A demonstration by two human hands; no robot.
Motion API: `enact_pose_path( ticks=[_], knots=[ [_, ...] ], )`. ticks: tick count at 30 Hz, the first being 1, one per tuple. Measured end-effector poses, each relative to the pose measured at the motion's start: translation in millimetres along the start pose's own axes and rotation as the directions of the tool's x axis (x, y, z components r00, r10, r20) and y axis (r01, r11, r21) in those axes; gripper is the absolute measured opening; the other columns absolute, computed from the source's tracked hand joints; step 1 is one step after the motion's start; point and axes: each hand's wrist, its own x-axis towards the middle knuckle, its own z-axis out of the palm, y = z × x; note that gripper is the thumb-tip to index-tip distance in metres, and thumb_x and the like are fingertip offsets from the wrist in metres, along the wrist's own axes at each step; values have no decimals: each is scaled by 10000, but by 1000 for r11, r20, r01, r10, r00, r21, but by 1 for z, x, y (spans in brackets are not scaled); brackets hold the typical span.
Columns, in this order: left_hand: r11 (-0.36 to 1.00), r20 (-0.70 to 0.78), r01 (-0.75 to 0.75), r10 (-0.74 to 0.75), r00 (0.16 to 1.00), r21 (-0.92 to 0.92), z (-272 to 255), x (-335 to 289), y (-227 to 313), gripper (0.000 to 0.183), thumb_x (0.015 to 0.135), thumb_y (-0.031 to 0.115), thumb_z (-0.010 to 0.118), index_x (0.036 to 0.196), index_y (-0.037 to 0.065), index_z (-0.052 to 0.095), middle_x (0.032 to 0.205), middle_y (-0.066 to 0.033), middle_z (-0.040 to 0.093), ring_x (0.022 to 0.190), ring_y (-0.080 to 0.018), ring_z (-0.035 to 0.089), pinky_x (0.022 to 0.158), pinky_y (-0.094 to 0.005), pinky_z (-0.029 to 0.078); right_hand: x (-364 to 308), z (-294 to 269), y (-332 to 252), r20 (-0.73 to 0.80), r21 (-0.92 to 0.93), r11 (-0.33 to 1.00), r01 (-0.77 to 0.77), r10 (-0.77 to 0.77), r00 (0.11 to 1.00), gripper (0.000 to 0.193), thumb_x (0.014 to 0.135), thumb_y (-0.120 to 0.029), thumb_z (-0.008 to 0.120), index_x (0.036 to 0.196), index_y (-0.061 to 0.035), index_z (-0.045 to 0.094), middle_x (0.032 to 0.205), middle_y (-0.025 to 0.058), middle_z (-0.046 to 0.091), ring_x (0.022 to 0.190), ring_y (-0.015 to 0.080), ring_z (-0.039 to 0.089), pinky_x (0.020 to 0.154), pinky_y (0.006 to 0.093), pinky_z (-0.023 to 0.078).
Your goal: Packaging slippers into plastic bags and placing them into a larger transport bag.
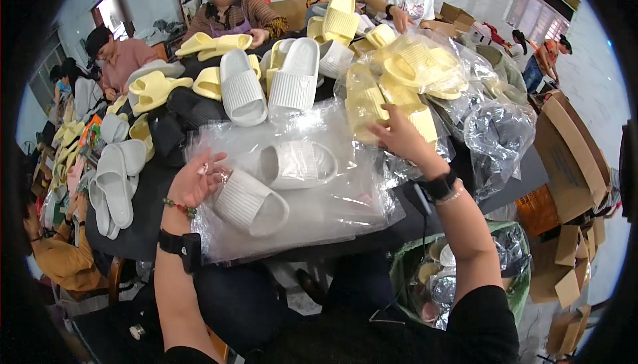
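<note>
In front of me a stack of clear plastic bags [319,221] lies flat on the black table. Two light grey slide slippers rest there: the farther slipper [299,163] shows through clear film, and whether the nearer slipper [251,203] is also inside cannot be made out. My left hand [194,179] is turned palm up at the bags' left edge, its fingers loosely apart beside the nearer slipper. Over to the right, my right hand [404,137] reaches onto bagged yellow slippers [365,101], fingers spread and touching the film.
Loose grey slippers [296,75] and yellow slippers [159,88] are heaped along the far side. Crumpled clear film [502,131] hangs at the right edge. Below stands a green-lined bin [402,264]; cardboard boxes [568,155] are at right. Several people sit across and to the left.
</note>
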Motion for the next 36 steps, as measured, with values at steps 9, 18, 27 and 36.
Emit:
enact_pose_path(
  ticks=[9, 18, 27, 36],
  knots=[
    [895, -288, -428, 445, 848, 122, -3, -67, 27, 389, 980, 259, 594, 1316, 63, 572, 994, -91, 688, 748, -153, 696, 435, -168, 401, 63, 76, -18, -91, 56, 904, 423, -418, 904, 562, 869, -52, 699, 1358, -71, 423, 769, 78, 612, 672, 200, 626, 638, 337, 508],
    [-232, 231, 68, 973, 22, 970, 59, -60, 9, 505, 959, 265, 607, 1358, -24, 497, 1262, -240, 595, 1211, -406, 547, 1026, -454, 421, 89, 114, 13, 22, -122, 941, 317, -317, 948, 604, 852, -122, 690, 1351, -5, 370, 914, 265, 657, 890, 427, 653, 783, 482, 510],
    [-568, 774, -572, 203, 599, 591, 159, -1, -133, 644, 887, 381, 653, 1398, 31, 473, 1459, -181, 462, 1411, -338, 375, 1169, -571, 219, 92, 99, -12, 82, 61, 980, 189, -194, 978, 589, 851, -130, 716, 1344, -7, 417, 852, 174, 671, 797, 339, 675, 735, 423, 525],
    [-337, 836, -817, -130, 533, 468, 151, 17, -168, 704, 913, 407, 622, 1473, 60, 376, 1549, -161, 345, 1438, -374, 318, 1170, -543, 254, 95, 91, 11, -12, -163, 943, 290, -296, 955, 682, 793, -36, 726, 1393, -42, 403, 974, 179, 638, 931, 355, 634, 821, 425, 517]
  ],
)
